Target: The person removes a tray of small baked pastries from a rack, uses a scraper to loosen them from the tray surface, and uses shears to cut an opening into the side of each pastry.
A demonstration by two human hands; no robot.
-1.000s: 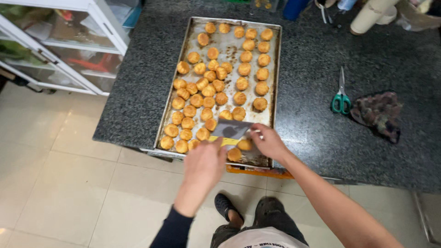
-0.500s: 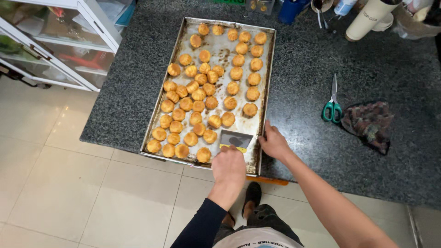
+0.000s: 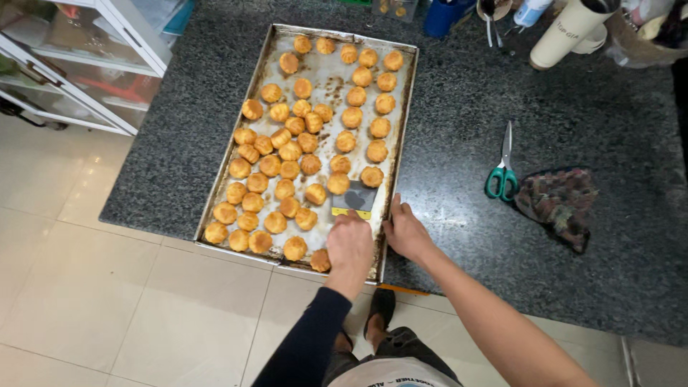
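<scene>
Left hand: the left hand [image 3: 349, 246] sits low in the middle of the frame, over the near end of the baking tray, its grip closed around the handle of a scraper [image 3: 354, 200].
Scraper: a flat grey blade with a yellow band, lying on the tray floor just below the nearest puffs in the right-hand rows.
Right hand: the right hand [image 3: 405, 231] rests on the tray's near right rim, fingers bent over the edge, its grip holding the rim.
Baking tray: the baking tray [image 3: 405, 115] is a long metal sheet running from the top centre down to the lower middle of the frame, its near end jutting past the tabletop edge.
Puffs: golden round puffs [image 3: 289, 150] crowd the tray's left half and stand in looser rows on the right; one lies just left of the left hand.
Tabletop: dark speckled stone tabletop [image 3: 459, 143].
Around: scissors [image 3: 502, 169] with green handles lie right of the tray, a dark patterned cloth [image 3: 560, 204] just beyond them; a white cup [image 3: 566, 30] stands at the top right.
Floor: pale tiled floor [image 3: 107, 301] at lower left.
</scene>
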